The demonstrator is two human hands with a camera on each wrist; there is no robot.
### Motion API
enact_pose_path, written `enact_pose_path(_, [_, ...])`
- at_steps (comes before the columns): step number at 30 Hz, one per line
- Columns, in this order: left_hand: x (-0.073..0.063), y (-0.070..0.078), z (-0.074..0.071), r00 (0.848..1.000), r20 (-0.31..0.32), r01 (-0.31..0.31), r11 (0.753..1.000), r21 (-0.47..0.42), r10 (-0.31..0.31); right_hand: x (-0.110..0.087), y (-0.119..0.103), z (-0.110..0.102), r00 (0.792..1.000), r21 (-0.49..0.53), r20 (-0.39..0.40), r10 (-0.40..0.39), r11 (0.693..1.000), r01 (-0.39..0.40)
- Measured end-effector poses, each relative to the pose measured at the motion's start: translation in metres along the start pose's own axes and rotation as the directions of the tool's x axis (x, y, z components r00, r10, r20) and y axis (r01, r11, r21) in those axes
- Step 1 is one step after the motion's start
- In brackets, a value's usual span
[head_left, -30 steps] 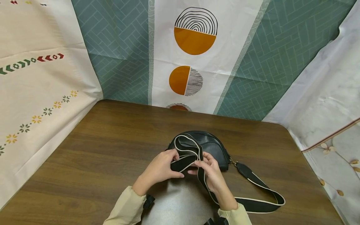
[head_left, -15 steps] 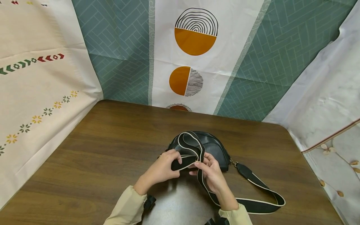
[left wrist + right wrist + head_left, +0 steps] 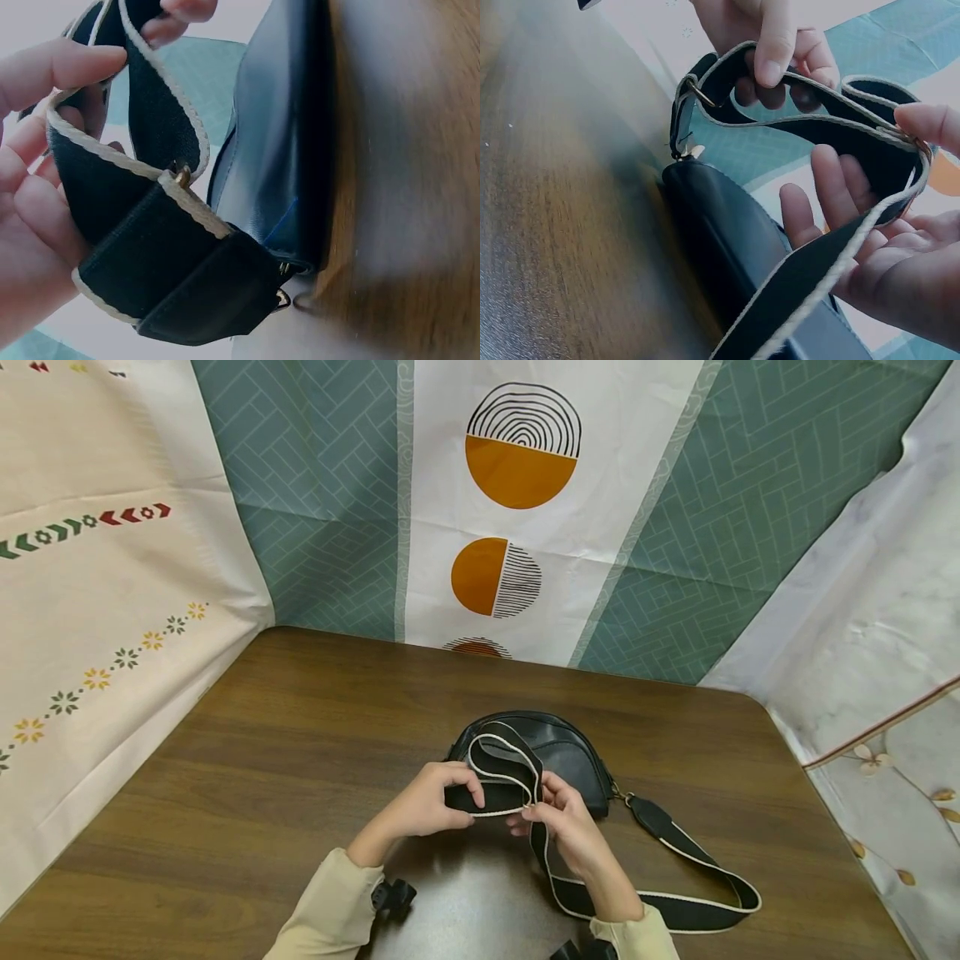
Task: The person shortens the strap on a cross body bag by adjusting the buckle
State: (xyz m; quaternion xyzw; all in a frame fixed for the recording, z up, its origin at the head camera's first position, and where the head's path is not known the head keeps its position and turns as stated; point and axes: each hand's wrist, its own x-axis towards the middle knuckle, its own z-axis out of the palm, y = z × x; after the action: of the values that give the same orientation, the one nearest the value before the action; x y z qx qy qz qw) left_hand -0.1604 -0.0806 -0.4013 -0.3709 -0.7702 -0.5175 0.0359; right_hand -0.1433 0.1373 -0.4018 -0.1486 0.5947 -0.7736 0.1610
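Slack: the black, pale-edged strap (image 3: 697, 912) passes under your right wrist and loops out onto the table (image 3: 300, 735); leave that run loose so it cannot tug at your fingers.
Right hand: your right hand (image 3: 566, 827) pinches the strap at its brass buckle (image 3: 924, 146), thumb on one side and fingers on the other; hold the metal square to the band.
Left hand: your left hand (image 3: 427, 797) has the band nipped between thumb and fingertips, a short stretch from the buckle; ease it along in small pulls, edges level.
Buckle slot: your right thumb covers part of it, so how many layers run through is hard to tell; feel for them first.
Raised fold: strap stands up in a curl between your hands; smooth it flat, since a twist would probably jam.
Brass bar: this second fitting (image 3: 703, 94) bears the strap near the bag's left end; watch for bunching here.
Bag: the black bag (image 3: 581, 768) rests just beyond your hands; pull gently, or it may slide.
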Motion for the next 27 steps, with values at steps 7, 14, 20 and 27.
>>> enact_pose_path(7, [0.0012,0.0006,-0.0057,0.987,0.082,0.15,0.977,-0.153,-0.139,-0.0015,-0.0008,-0.0045,1.0,-0.026,0.022,-0.017,1.0,0.017])
enact_pose_path(14, [0.004,0.0003,-0.0056,0.99,0.066,0.134,0.971,-0.198,-0.124,-0.0006,0.0006,-0.0048,0.999,-0.077,0.026,-0.036,0.996,0.038])
enact_pose_path(20, [0.0054,0.0018,-0.0065,0.991,0.087,0.119,0.976,-0.181,-0.104,0.0002,0.0012,-0.0034,1.0,-0.171,-0.012,0.01,0.985,-0.012])
enact_pose_path(27, [0.0062,0.0047,-0.0097,0.987,0.073,0.156,0.974,-0.166,-0.146,-0.0003,0.0014,-0.0067,0.996,-0.174,0.066,-0.059,0.982,0.07])
